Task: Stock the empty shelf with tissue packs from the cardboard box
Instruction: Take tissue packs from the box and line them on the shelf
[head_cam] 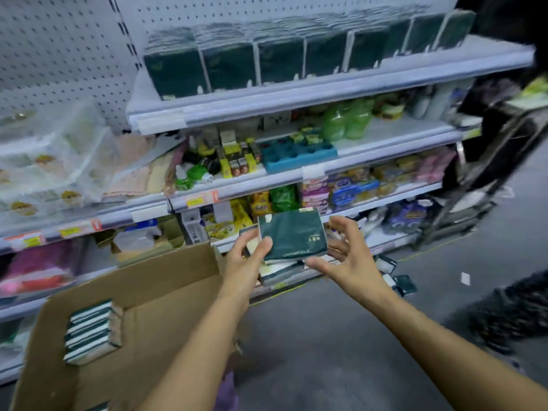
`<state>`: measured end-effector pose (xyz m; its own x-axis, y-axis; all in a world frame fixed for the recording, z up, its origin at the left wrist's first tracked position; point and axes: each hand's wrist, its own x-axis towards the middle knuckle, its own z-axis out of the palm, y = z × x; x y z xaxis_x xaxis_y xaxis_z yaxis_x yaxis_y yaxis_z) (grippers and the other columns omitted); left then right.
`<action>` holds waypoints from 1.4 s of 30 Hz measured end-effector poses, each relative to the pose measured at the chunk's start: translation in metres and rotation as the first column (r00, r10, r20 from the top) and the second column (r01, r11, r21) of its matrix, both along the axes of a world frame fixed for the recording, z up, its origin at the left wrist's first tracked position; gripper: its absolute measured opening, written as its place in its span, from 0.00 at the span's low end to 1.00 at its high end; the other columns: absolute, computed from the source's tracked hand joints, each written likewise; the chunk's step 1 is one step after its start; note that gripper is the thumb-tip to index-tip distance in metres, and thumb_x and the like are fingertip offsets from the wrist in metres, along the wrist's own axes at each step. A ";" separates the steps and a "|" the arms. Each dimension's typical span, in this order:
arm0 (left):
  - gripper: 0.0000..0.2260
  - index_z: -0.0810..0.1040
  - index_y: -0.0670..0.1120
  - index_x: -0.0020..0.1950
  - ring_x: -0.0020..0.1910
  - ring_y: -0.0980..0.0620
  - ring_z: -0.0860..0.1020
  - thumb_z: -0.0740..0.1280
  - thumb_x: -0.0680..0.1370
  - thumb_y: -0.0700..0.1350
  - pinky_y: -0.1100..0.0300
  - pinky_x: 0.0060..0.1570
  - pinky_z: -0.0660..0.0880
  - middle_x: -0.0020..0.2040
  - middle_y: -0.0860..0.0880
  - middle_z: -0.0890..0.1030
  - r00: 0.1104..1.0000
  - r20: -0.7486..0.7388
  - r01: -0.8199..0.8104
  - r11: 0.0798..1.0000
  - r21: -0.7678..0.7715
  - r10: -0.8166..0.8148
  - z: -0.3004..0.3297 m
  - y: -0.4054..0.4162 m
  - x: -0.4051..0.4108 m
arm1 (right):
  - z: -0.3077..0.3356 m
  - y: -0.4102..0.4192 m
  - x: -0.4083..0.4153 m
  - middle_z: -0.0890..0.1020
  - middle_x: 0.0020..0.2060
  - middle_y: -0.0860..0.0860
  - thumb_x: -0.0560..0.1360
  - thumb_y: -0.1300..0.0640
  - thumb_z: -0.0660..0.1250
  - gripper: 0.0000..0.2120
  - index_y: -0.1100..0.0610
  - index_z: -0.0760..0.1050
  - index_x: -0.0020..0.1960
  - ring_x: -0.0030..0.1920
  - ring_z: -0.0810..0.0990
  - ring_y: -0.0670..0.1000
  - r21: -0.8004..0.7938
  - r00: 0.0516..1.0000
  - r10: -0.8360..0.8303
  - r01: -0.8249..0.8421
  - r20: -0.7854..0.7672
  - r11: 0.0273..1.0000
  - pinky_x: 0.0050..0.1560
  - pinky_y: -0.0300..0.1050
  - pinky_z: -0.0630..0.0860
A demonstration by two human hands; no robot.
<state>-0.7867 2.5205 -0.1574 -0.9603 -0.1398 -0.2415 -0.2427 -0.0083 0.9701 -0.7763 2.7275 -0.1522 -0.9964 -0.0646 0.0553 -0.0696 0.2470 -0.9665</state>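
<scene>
My left hand (247,256) grips a dark green tissue pack (293,235) by its left edge, thumb on the front face, holding it upright in front of the lower shelves. More packs (280,269) seem stacked beneath it. My right hand (345,256) hovers just right of the pack, fingers spread, holding nothing. The cardboard box (166,289) stands open at the lower left with a stack of green packs (92,333) inside. The top shelf (326,93) carries a row of upright green packs (281,60).
White pegboard (59,40) backs the shelving. The lower shelves are crowded with green bottles (347,120), a blue tray (296,155) and assorted packets. A few green packs (400,281) lie on the grey floor. A dark blurred shape (510,310) is at the right.
</scene>
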 end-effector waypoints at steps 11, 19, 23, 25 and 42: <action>0.17 0.74 0.57 0.64 0.62 0.56 0.74 0.71 0.76 0.51 0.65 0.52 0.72 0.64 0.56 0.75 0.943 -0.285 0.124 0.975 -0.182 -0.173 0.070 0.127 -0.051 | 0.063 0.104 -0.044 0.84 0.45 0.53 0.73 0.53 0.73 0.13 0.60 0.81 0.53 0.44 0.79 0.49 -0.355 0.920 -0.187 0.313 0.345 0.881 0.45 0.43 0.75; 0.17 0.73 0.55 0.67 0.64 0.58 0.68 0.68 0.79 0.49 0.62 0.61 0.63 0.65 0.56 0.71 0.855 -0.315 0.223 0.841 -0.494 -0.411 0.102 0.183 -0.150 | 0.117 0.181 -0.141 0.83 0.46 0.55 0.74 0.62 0.70 0.04 0.57 0.77 0.48 0.44 0.80 0.52 -0.511 0.904 -0.377 0.425 0.201 0.747 0.41 0.44 0.77; 0.16 0.72 0.57 0.67 0.62 0.62 0.65 0.68 0.80 0.46 0.63 0.60 0.63 0.66 0.59 0.69 0.858 -0.395 0.140 0.890 -0.435 -0.328 0.125 0.207 -0.208 | 0.143 0.223 -0.196 0.83 0.46 0.52 0.77 0.61 0.68 0.06 0.56 0.76 0.53 0.43 0.82 0.50 -0.474 0.909 -0.401 0.405 0.115 0.782 0.33 0.41 0.78; 0.15 0.72 0.58 0.66 0.63 0.60 0.66 0.67 0.80 0.46 0.63 0.56 0.67 0.65 0.60 0.69 0.867 -0.399 0.150 0.919 -0.364 -0.299 0.137 0.219 -0.235 | 0.152 0.242 -0.224 0.83 0.48 0.51 0.78 0.59 0.68 0.07 0.53 0.76 0.55 0.46 0.82 0.50 -0.394 0.917 -0.398 0.376 0.029 0.839 0.39 0.42 0.79; 0.13 0.76 0.59 0.63 0.49 0.62 0.78 0.65 0.81 0.44 0.67 0.41 0.78 0.63 0.57 0.74 0.917 -0.325 0.146 0.952 -0.270 -0.233 0.179 0.319 -0.360 | 0.236 0.321 -0.453 0.81 0.50 0.52 0.74 0.47 0.71 0.15 0.47 0.74 0.57 0.53 0.77 0.58 0.633 0.834 0.133 0.292 -0.536 0.717 0.56 0.55 0.75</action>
<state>-1.1470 2.8394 0.0213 -0.9906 0.0424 0.1304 0.1368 0.2424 0.9605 -1.2295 3.0485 0.0843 -0.8239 -0.2168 0.5236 -0.4383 0.8295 -0.3462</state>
